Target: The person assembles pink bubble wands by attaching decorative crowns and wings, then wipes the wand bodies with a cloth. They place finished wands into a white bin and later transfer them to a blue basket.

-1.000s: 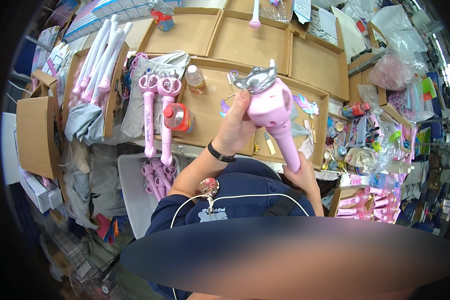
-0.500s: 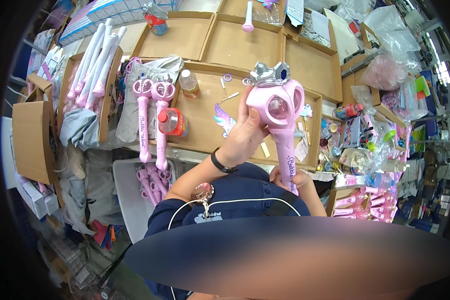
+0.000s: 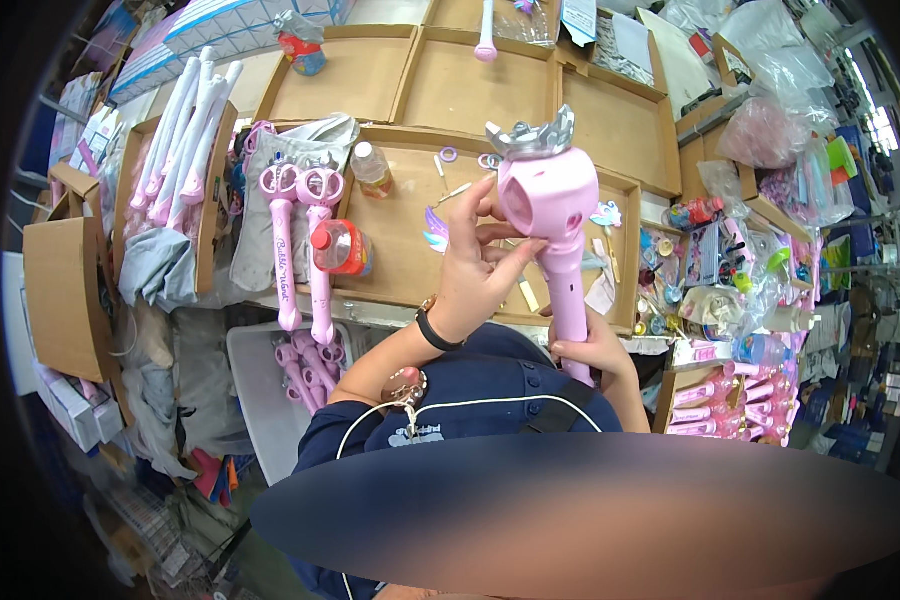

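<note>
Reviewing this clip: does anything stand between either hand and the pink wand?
Nothing visible does. The right hand wraps the lower handle of the pink wand directly; the left hand is at its head, thumb near the neck.

A pink wand [image 3: 284, 258] on the left bears dark script along its handle; a red label wraps the red-capped bottle [image 3: 344, 249] to its right; pale print marks the near navy shirt [image 3: 485, 385]

smooth pink plastic wand [image 3: 567, 290]; glossy silver crown [image 3: 537, 138]; matt cardboard tray [image 3: 395, 285].
</note>
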